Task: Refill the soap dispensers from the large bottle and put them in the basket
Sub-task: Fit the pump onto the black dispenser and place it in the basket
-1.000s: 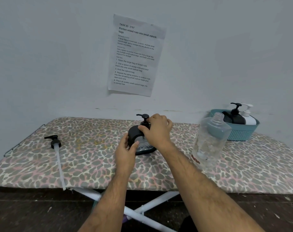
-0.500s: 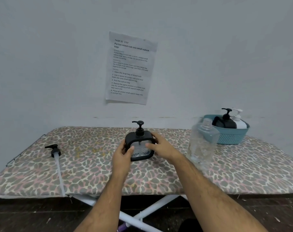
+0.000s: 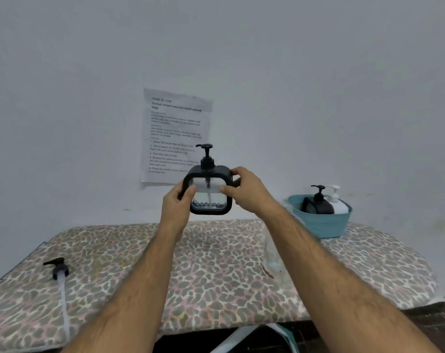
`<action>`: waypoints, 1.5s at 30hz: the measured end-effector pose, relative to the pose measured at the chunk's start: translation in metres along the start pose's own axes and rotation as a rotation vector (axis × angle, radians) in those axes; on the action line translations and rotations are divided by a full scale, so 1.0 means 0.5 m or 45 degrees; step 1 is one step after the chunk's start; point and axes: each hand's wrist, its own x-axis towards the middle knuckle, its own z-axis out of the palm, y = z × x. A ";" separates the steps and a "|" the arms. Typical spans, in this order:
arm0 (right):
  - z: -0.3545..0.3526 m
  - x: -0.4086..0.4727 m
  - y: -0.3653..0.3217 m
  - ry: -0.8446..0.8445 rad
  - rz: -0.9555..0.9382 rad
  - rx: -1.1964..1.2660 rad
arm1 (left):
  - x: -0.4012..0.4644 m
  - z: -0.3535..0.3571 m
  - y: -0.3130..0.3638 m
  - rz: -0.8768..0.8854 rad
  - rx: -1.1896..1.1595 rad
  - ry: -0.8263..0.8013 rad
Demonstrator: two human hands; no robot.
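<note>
Fingers of your right hand pinch the right edge of the square black-framed clear soap dispenser, thumb on the front face. Your left hand grips the left edge the same way, thumb across the front corner. The dispenser is upright, black pump on top, raised clear of the leopard-print padded tabletop and in front of the printed paper sheet on the wall. At the right rear of the tabletop stands a teal plastic basket holding a black pump dispenser and a white pump dispenser, touching. At the left lies a loose black pump head with a clear dip tube.
</note>
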 end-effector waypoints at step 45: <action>-0.197 0.091 0.488 0.862 0.307 -0.039 | 0.275 0.600 -0.257 -0.050 0.008 -0.756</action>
